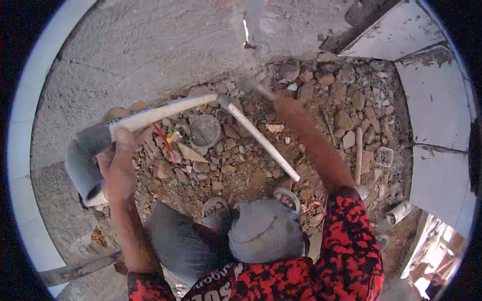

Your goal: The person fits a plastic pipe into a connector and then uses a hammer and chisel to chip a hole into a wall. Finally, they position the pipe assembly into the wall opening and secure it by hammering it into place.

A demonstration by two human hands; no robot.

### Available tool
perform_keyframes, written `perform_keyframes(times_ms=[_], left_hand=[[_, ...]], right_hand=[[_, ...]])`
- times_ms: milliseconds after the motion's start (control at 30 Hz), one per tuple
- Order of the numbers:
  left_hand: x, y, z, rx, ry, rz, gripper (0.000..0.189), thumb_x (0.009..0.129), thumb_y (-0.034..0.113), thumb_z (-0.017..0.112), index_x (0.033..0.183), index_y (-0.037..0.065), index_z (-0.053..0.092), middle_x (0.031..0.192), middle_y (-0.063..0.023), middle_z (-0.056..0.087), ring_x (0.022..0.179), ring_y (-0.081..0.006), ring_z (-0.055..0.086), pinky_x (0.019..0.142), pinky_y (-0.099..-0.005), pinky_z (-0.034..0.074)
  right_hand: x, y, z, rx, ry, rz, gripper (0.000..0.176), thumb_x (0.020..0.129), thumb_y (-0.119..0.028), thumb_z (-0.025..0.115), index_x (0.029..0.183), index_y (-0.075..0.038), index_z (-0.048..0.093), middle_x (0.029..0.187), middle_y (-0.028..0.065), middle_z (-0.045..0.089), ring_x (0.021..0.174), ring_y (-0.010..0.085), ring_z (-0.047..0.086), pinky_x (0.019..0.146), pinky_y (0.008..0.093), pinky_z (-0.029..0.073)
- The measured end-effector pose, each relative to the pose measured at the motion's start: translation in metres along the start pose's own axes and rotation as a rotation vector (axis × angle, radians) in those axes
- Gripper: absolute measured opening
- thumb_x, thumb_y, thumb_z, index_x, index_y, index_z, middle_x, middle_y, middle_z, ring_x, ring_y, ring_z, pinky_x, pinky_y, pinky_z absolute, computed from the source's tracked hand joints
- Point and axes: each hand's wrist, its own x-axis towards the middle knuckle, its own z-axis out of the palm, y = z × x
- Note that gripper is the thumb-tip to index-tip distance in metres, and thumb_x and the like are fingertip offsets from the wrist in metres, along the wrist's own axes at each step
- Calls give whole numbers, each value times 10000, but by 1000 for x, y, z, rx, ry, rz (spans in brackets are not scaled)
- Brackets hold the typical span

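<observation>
My left hand (pixel 122 173) is closed around a white plastic pipe (pixel 175 107), beside the large grey elbow fitting (pixel 83 160) at its left end. A small grey elbow (pixel 222 101) joins the pipe's far end to a thinner white pipe (pixel 263 143), which slants down over the rubble toward my feet. My right hand (pixel 289 107) reaches forward, its fingers closed on a short-handled tool (pixel 251 84). Motion smears the tool's greyish head, which is close to the base of the rough wall.
Broken stones (pixel 346 120) and soil cover the ground. A round grey container (pixel 205 131) stands between the pipes. A wooden-handled hammer (pixel 359 155) lies at right, near a short pipe piece (pixel 399 213). The cement wall (pixel 150 45) has a narrow slot; white panels (pixel 437 100) border the right.
</observation>
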Motion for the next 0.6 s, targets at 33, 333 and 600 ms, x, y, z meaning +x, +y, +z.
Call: perform_keyframes(times_ms=[33,333,600], left_hand=[[-5,-2,-4,1,7,-14,303,839,191,490,1044,-27,439,1053,-187,505,968,-266,515,810,-375,458],[-21,-1,-38,33,75,-71,295,847,182,476,1041,-40,448,1029,-151,519,957,-237,516,825,-377,449],[-5,0,-6,178,-22,-10,289,842,168,484,1053,-23,436,1045,-164,520,957,-237,520,833,-354,445]], right_hand=[[-5,11,-6,-51,53,28,607,778,-258,501,1257,4,236,890,208,558,780,383,542,680,444,431],[-52,4,-23,113,145,192,551,746,-192,537,1214,-3,318,899,204,551,828,368,532,686,428,433],[8,12,1,-78,220,60,297,745,-186,517,975,1,531,930,194,532,891,312,530,752,433,421]])
